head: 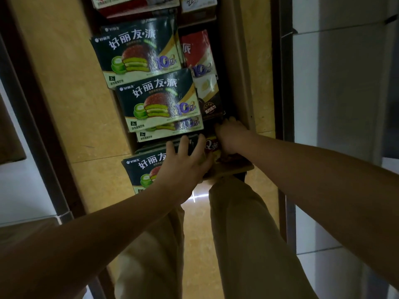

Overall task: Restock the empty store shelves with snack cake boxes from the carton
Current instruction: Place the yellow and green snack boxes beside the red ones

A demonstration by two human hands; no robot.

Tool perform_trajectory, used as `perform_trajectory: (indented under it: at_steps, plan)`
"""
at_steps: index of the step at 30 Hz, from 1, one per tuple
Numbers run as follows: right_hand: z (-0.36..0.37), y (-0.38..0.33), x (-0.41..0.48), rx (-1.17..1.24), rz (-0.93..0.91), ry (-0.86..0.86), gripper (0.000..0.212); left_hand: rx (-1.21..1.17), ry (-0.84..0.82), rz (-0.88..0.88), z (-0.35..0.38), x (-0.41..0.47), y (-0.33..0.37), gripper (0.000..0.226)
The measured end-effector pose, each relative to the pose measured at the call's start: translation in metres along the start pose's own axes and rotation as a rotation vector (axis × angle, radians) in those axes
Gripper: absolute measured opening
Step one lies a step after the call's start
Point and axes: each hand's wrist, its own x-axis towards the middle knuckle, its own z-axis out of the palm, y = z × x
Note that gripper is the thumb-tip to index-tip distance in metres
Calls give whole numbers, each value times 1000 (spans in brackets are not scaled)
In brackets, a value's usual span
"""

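Observation:
An open cardboard carton [241, 78] stands on the floor below me, filled with snack cake boxes. Several dark green boxes lie stacked on its left side: one at the top [136, 55], one in the middle [157, 100]. Red and dark brown boxes [200, 59] fill the right side. My left hand [183, 165] lies spread on the nearest green box [142, 169], fingers over its far edge. My right hand [231, 134] reaches down into the carton's near right corner, fingers curled around a dark red box [212, 145]. How firmly either hand grips is unclear.
The carton sits on a yellow tiled floor [71, 87] in a narrow aisle. Pale shelf units [336, 93] flank it on the right and on the left [23, 190]. More boxes [133, 5] lie at the top. My legs in beige trousers [241, 234] stand just before the carton.

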Motion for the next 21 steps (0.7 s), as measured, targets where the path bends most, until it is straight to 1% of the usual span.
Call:
perform_trajectory:
  at_steps: [2,6,8,11,13,15,18,21]
  plan:
    - [-3,0,-6,16,10,39,85,-9,16,21,-4,-3,2,91]
    - [-15,0,-26,71,31,106,62,-21,34,39,-16,-7,4,96]
    - [-23,-3,-39,113,44,112,60,-24,28,46,-22,-8,5,97]
    - [-35,-5,-62,134,88,114,61,-24,42,49,-38,-9,3,94]
    - [-46,-3,-79,142,123,112,66,-10,36,67,-55,-11,1,92]
    - [-58,3,-97,206,146,126,72,25,48,87,-70,-14,-3,90]
    - [-77,19,-126,345,162,179,74,30,82,93,-104,-20,-10,92]
    - [-100,39,-158,408,171,238,80,68,131,112,-142,-23,-18,92]
